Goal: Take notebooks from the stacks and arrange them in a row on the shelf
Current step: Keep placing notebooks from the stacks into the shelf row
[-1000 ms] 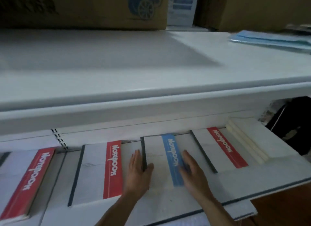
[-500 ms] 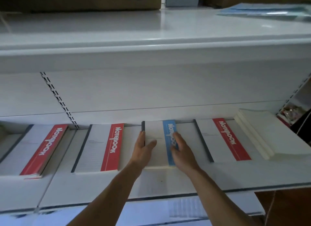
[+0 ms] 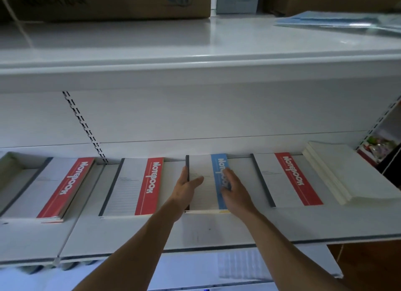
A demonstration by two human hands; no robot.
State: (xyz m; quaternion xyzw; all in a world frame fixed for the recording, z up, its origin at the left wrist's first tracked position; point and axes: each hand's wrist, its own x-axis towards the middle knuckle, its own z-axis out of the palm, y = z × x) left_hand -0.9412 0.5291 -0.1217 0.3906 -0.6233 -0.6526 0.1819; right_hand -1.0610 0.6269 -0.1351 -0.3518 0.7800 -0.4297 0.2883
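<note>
A notebook with a blue band (image 3: 202, 167) lies flat in the middle of the white shelf (image 3: 217, 230), on top of a thin stack. My left hand (image 3: 186, 187) presses its dark spine edge, thumb on the cover. My right hand (image 3: 233, 187) rests flat over the blue band. To the left lie a red-band notebook (image 3: 132, 186) and a stack topped by another red-band one (image 3: 52, 186). On the right lies one more red-band notebook (image 3: 286, 179). A plain white stack (image 3: 347, 173) sits at the far right.
The upper shelf (image 3: 195, 41) overhangs the row, carrying cardboard boxes (image 3: 108, 2) and blue folders (image 3: 338, 22). A slotted upright (image 3: 84, 126) runs down the back panel. Below the front edge a lower shelf (image 3: 217, 269) shows. A dark gap lies at the right (image 3: 390, 167).
The view has tilted down and drawn back from the shelf. Both hands pushed the blue-band notebook toward the back panel and stay on it.
</note>
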